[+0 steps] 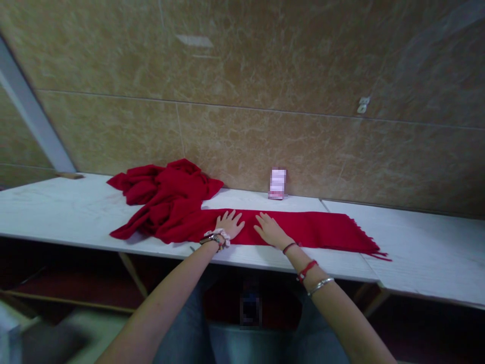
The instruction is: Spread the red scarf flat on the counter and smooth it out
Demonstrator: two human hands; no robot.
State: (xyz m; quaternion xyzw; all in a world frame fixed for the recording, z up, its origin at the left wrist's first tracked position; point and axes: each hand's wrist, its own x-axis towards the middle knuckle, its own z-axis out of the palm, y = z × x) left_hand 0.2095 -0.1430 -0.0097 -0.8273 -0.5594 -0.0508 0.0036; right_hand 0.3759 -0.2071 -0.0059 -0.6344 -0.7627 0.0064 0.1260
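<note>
A red scarf (pixel 318 229) lies along the white tabletop. Its right part is folded into a long flat strip, with a fringed end pointing right. To the left the cloth turns into a loose, crumpled heap. My left hand (pixel 230 225) rests on the strip close to the heap, fingers spread. A short way to its right, my right hand (pixel 271 230) is laid on the same strip with the fingers stretched out. Both palms face down, and neither hand grips the cloth.
A phone-like upright item (pixel 278 183), blurred out, leans against the tan tiled wall (pixel 246 136) behind the table. The white table (pixel 428 247) is narrow, with dark open shelving (pixel 76 288) below its front edge. A small brown piece (pixel 70 176) lies at the back left.
</note>
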